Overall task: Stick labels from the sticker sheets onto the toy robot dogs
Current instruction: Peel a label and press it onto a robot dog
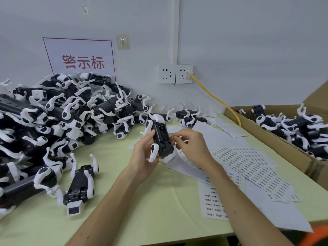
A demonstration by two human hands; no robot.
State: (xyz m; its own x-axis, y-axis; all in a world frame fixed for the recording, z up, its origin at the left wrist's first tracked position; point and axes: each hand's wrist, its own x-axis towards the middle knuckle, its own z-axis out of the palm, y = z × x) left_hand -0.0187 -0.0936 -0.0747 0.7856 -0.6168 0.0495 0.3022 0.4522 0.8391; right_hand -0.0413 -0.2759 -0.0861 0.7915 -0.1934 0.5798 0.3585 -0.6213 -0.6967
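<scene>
My left hand [142,155] grips a black-and-white toy robot dog [160,137], held belly-up above the pale green table [142,201]. My right hand [189,142] is at the dog's right side with thumb and forefinger pinched together close to its black underside; whether a label is between them is too small to tell. Sticker sheets [248,164] with rows of small printed labels lie on the table to the right, under my right forearm. Another sheet [213,199] lies nearer the front edge.
A big heap of toy robot dogs [53,121] fills the left of the table. One dog [80,185] lies apart in front of it. A cardboard box [292,132] at the right holds more dogs. A yellow cable [214,98] runs from wall sockets [175,74].
</scene>
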